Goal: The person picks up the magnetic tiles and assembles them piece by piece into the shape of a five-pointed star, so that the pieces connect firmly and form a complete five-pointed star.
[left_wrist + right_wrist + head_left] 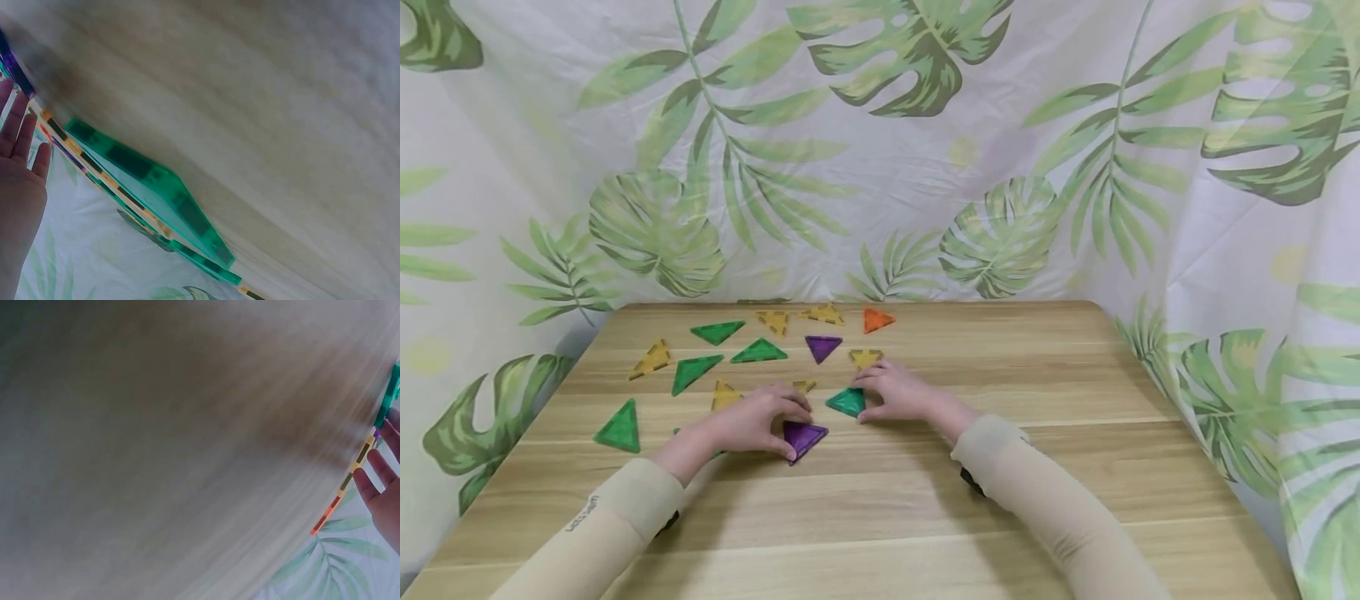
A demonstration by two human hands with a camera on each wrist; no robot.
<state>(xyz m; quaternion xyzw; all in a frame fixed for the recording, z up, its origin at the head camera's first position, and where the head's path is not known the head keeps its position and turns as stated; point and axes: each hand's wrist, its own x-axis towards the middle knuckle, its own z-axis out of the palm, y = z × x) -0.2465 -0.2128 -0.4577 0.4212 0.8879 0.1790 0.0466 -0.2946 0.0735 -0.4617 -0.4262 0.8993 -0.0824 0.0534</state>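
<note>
My left hand [751,421] holds a purple triangular magnetic tile [806,438] between thumb and fingers, low over the table. To its right, my right hand [901,393] grips a teal-green triangular tile [846,402] by its right side, the thumb on the near edge and the fingers on the far one. A small gap separates these two tiles. Under the left wrist lies a green tile [137,169], mostly hidden in the head view. Only the edge of the teal-green tile [387,397] shows in the right wrist view, beside the fingers.
More triangular tiles lie flat on the wooden table [925,517]: several green ones [620,427] on the left, yellow ones [651,359], a purple one [823,347] and an orange one [877,320] at the back. A leaf-patterned cloth [895,183] hangs behind.
</note>
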